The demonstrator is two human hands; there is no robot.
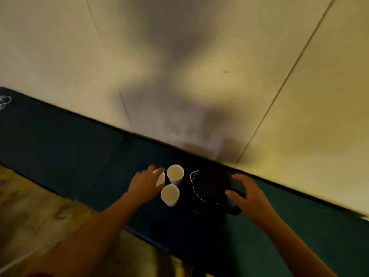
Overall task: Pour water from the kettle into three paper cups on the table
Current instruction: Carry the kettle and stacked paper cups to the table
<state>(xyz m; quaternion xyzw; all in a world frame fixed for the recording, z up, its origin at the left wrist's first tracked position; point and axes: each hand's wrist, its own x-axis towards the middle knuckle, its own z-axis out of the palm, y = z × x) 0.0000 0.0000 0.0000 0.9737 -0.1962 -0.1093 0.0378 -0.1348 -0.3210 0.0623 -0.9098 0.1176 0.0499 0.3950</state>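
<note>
Three white paper cups stand close together on the dark blue table (60,136): a far cup (175,173), a near cup (170,194), and a left cup (161,179) mostly hidden behind my left hand (145,181), whose fingers wrap round it. To their right sits a dark kettle (211,186) with a thin bright rim; its black handle (234,210) points toward me. My right hand (247,196) hovers over the handle side with fingers spread, thumb near the handle; the blur hides whether it touches.
A pale panelled wall (199,56) rises right behind the table's far edge. A small clear object (4,101) lies at the table's far left end. Wooden floor (30,206) shows below the near edge.
</note>
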